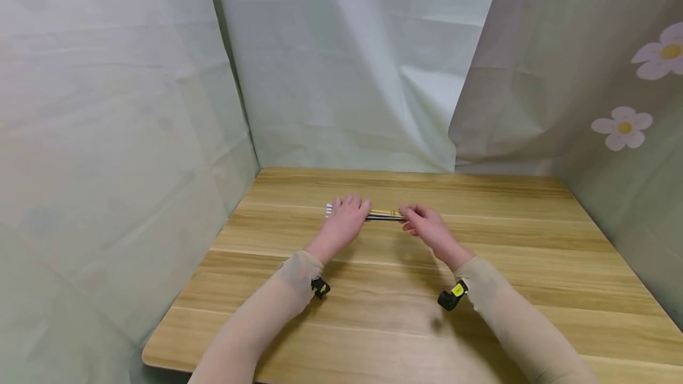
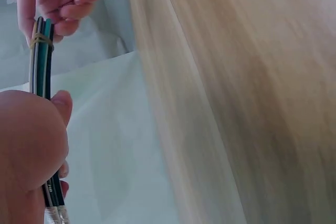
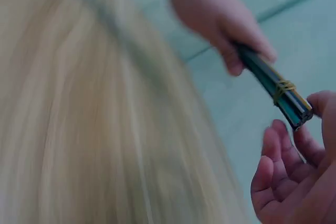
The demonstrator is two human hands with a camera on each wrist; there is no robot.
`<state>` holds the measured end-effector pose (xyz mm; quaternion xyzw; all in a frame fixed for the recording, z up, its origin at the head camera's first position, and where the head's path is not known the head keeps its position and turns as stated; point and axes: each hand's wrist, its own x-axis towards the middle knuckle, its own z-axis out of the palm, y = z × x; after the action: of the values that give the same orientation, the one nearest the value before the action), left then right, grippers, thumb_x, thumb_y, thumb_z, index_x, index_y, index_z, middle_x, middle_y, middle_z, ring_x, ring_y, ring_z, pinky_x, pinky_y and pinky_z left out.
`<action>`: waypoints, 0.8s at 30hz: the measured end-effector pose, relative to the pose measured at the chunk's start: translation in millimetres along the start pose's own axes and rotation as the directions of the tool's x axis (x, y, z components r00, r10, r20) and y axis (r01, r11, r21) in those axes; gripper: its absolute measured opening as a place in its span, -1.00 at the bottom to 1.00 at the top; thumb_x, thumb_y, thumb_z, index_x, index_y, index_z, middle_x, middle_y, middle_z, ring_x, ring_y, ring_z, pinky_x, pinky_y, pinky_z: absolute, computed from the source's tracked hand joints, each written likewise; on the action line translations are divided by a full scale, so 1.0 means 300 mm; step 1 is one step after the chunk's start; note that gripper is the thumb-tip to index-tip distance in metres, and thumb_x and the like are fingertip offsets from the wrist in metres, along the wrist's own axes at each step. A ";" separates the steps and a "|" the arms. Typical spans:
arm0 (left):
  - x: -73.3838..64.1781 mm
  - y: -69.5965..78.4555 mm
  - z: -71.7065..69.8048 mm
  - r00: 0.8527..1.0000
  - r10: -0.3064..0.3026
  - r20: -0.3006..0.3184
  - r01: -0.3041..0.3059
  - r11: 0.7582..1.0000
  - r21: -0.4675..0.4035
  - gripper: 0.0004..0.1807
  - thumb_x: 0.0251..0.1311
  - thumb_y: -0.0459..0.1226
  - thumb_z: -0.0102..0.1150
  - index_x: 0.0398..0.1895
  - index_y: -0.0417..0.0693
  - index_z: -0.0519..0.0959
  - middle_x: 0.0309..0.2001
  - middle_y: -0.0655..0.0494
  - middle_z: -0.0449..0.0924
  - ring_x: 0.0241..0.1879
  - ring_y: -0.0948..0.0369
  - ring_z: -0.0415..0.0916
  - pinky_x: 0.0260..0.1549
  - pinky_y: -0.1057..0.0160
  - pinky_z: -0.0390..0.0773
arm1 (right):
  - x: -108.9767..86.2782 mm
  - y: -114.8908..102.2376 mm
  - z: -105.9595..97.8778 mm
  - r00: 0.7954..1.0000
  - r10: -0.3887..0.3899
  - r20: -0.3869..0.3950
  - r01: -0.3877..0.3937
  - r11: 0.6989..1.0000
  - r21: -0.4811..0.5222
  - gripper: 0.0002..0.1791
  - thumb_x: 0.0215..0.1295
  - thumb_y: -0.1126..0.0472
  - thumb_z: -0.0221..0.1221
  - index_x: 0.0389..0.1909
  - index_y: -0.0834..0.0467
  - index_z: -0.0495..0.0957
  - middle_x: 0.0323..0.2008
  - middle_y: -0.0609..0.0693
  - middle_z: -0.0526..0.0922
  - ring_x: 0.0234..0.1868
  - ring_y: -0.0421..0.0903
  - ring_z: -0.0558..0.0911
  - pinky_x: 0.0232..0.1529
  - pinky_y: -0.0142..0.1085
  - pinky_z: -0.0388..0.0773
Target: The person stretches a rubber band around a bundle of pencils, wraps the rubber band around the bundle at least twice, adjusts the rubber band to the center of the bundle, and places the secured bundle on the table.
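A bundle of several slim pencils [image 1: 381,216], dark ones with a yellow one among them, lies across between both hands above the tabletop. My left hand [image 1: 347,218] grips it around the middle, and silvery ends [image 2: 58,214] stick out past that hand. A rubber band [image 3: 284,91] is wound around the other end. There my right hand [image 1: 427,227] has its thumb and forefinger at the bundle's tip, just beyond the band. Its other fingers are loosely curled under the tip in the right wrist view. The left palm hides the bundle's middle.
The wooden table [image 1: 373,301] spreads under both hands, its front left corner rounded. Pale cloth sheets [image 1: 347,76] hang behind and on both sides, with printed flowers [image 1: 623,128] at the right. A small black camera [image 1: 452,295] is strapped to each wrist.
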<state>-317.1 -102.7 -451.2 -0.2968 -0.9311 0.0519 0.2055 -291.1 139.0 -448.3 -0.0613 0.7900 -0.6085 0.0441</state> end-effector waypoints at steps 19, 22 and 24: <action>0.012 0.007 -0.059 0.981 0.056 0.183 -0.017 0.978 -0.208 -0.85 0.62 -0.20 0.13 -0.03 -0.11 0.51 -0.06 -0.04 0.65 0.03 0.00 0.61 0.11 -0.06 0.58 | -0.007 0.036 -0.020 0.894 -0.412 0.173 0.336 0.364 -0.869 -0.72 0.63 0.08 0.18 0.02 0.25 0.57 -0.15 0.14 0.73 -0.08 0.15 0.69 -0.03 0.07 0.65; 0.013 0.007 -0.063 0.981 0.053 0.187 -0.015 0.980 -0.198 -0.85 0.66 -0.19 0.04 -0.02 -0.09 0.48 -0.08 -0.02 0.65 -0.01 0.02 0.61 0.04 -0.04 0.55 | -0.008 0.024 -0.037 0.894 -0.412 0.175 0.339 0.366 -0.867 -0.70 0.63 0.07 0.18 0.06 0.25 0.58 -0.10 0.14 0.73 -0.04 0.16 0.69 0.01 0.10 0.64; 0.016 0.008 -0.065 0.982 0.046 0.184 -0.011 0.983 -0.185 -0.85 0.68 -0.18 0.01 -0.02 -0.07 0.47 -0.10 0.01 0.64 -0.05 0.04 0.60 -0.01 0.00 0.50 | -0.009 0.016 -0.046 0.889 -0.422 0.181 0.349 0.364 -0.864 -0.70 0.63 0.07 0.19 0.09 0.23 0.59 -0.08 0.12 0.73 -0.03 0.16 0.68 0.01 0.11 0.63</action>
<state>-311.5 -98.6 -432.3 -0.3215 -0.9428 -0.0032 0.0879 -290.5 153.8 -449.4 -0.2359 0.9514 -0.1090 -0.1651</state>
